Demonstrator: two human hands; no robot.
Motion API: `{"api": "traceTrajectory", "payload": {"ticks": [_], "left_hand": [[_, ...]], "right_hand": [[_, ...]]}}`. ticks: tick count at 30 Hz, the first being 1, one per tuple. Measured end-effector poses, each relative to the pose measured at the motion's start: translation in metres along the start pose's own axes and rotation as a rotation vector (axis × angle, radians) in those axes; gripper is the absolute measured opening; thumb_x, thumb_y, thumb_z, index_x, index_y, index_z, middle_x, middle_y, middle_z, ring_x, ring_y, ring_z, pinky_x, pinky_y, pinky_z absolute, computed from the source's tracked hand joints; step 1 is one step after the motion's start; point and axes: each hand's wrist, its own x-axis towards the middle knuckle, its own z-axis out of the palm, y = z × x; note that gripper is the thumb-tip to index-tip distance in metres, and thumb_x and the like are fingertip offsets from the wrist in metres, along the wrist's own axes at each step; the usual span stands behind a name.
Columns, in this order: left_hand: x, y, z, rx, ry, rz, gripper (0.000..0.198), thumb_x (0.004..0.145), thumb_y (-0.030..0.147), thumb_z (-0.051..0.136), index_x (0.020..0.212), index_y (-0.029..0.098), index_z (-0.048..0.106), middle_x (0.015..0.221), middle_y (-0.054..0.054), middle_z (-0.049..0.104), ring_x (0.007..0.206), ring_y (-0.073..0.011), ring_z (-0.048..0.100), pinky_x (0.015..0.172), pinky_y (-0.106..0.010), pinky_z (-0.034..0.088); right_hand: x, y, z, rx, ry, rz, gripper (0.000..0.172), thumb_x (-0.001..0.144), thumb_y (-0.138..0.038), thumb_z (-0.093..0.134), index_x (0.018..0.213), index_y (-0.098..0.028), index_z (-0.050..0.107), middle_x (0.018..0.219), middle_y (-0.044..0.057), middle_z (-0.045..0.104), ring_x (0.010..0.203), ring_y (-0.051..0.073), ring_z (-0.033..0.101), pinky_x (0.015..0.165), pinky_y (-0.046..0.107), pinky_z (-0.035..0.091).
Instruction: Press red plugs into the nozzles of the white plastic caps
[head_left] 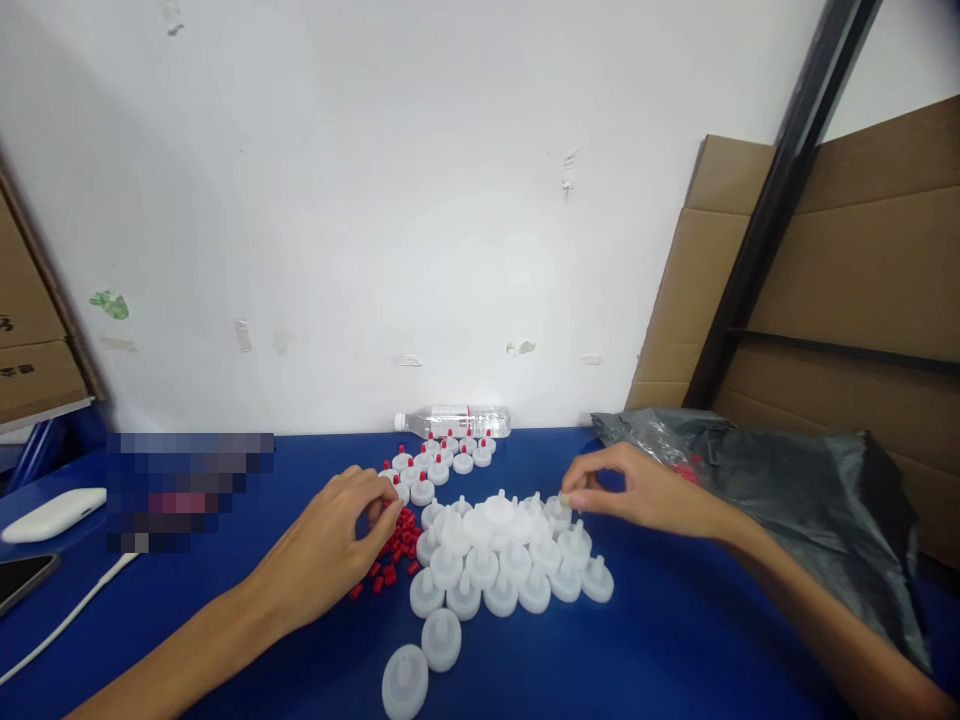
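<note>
You seem mid-pickup — right hand (637,490) pinching a white cap (557,516) at its fingertips, left hand (341,530) nearly closed beside red caps (406,536), its hold unclear — calling next for a clean lift.

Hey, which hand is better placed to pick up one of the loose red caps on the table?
Probably the left hand: its fingers are right beside the loose red caps. The right hand is across the white lids, at their right edge.
</note>
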Motion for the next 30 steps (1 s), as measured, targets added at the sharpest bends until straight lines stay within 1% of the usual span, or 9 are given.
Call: {"api": "traceTrajectory", "payload": {"ticks": [4, 6, 8, 10, 14, 18, 23, 28, 30], "left_hand": [[0.000, 0.000, 0.000, -0.001, -0.034, 0.009, 0.032, 0.101, 0.038, 0.043, 0.091, 0.022, 0.068, 0.094, -0.006, 0.064, 0.093, -0.0253, 0.058, 0.084, -0.039, 0.045], [0.000, 0.001, -0.001, 0.003, -0.074, 0.014, 0.032, 0.101, 0.036, 0.042, 0.095, 0.022, 0.071, 0.100, -0.007, 0.065, 0.098, -0.0265, 0.058, 0.088, -0.041, 0.045], [0.000, 0.003, -0.003, 0.012, -0.099, 0.020, 0.033, 0.101, 0.033, 0.041, 0.098, 0.022, 0.072, 0.101, -0.008, 0.065, 0.100, -0.0271, 0.059, 0.089, -0.042, 0.046], [0.000, 0.004, -0.003, 0.020, -0.099, 0.024, 0.032, 0.101, 0.029, 0.041, 0.100, 0.022, 0.072, 0.103, -0.008, 0.065, 0.101, -0.0271, 0.059, 0.090, -0.042, 0.047], [-0.003, 0.003, -0.001, 0.040, -0.095, 0.042, 0.028, 0.099, 0.023, 0.042, 0.103, 0.023, 0.070, 0.107, -0.007, 0.066, 0.103, -0.0272, 0.059, 0.091, -0.043, 0.047], [-0.006, 0.002, 0.001, 0.061, -0.075, 0.069, 0.027, 0.099, 0.023, 0.043, 0.111, 0.025, 0.067, 0.112, -0.007, 0.067, 0.105, -0.0280, 0.059, 0.094, -0.045, 0.046], [-0.005, 0.003, -0.002, 0.064, -0.038, 0.070, 0.026, 0.102, 0.028, 0.039, 0.109, 0.022, 0.064, 0.107, -0.008, 0.066, 0.100, -0.0274, 0.059, 0.094, -0.047, 0.045], [-0.003, 0.007, -0.009, 0.047, 0.049, 0.068, 0.030, 0.105, 0.031, 0.033, 0.103, 0.022, 0.062, 0.098, -0.006, 0.066, 0.094, -0.0254, 0.058, 0.090, -0.044, 0.044], [-0.004, 0.011, -0.013, 0.037, 0.099, 0.072, 0.030, 0.105, 0.033, 0.034, 0.102, 0.022, 0.061, 0.093, -0.005, 0.066, 0.089, -0.0242, 0.058, 0.085, -0.041, 0.045]], "right_hand": [[0.006, 0.004, 0.003, -0.108, 0.295, -0.036, 0.042, 0.102, -0.054, 0.050, 0.090, -0.023, 0.077, 0.095, 0.006, 0.077, 0.089, 0.024, 0.068, 0.081, 0.036, 0.049], [0.014, 0.007, 0.006, -0.151, 0.348, -0.081, 0.047, 0.104, -0.056, 0.043, 0.095, -0.024, 0.076, 0.104, 0.008, 0.076, 0.099, 0.027, 0.067, 0.090, 0.039, 0.049], [0.024, 0.008, 0.009, -0.146, 0.278, -0.109, 0.051, 0.107, -0.057, 0.034, 0.107, -0.025, 0.074, 0.117, 0.008, 0.074, 0.112, 0.028, 0.064, 0.102, 0.044, 0.045], [0.036, 0.009, 0.013, -0.116, 0.132, -0.105, 0.057, 0.107, -0.060, 0.026, 0.121, -0.028, 0.071, 0.130, 0.008, 0.068, 0.125, 0.029, 0.059, 0.112, 0.048, 0.039], [0.067, 0.009, 0.023, -0.105, -0.062, -0.112, 0.064, 0.105, -0.067, 0.023, 0.130, -0.031, 0.069, 0.140, 0.005, 0.064, 0.135, 0.028, 0.053, 0.118, 0.047, 0.035], [0.095, 0.013, 0.034, -0.107, -0.092, -0.139, 0.067, 0.102, -0.072, 0.026, 0.128, -0.029, 0.070, 0.138, 0.005, 0.066, 0.129, 0.029, 0.059, 0.115, 0.046, 0.040], [0.107, 0.011, 0.037, -0.116, 0.024, -0.174, 0.056, 0.102, -0.067, 0.039, 0.111, -0.024, 0.075, 0.111, 0.007, 0.076, 0.103, 0.027, 0.068, 0.094, 0.042, 0.052], [0.097, -0.022, 0.021, -0.095, 0.286, -0.251, 0.036, 0.100, -0.052, 0.055, 0.101, -0.020, 0.070, 0.103, 0.009, 0.073, 0.096, 0.024, 0.066, 0.089, 0.040, 0.051], [0.090, -0.041, 0.017, -0.085, 0.302, -0.292, 0.026, 0.097, -0.046, 0.062, 0.103, -0.022, 0.069, 0.105, 0.007, 0.072, 0.097, 0.023, 0.066, 0.085, 0.037, 0.053]]}}
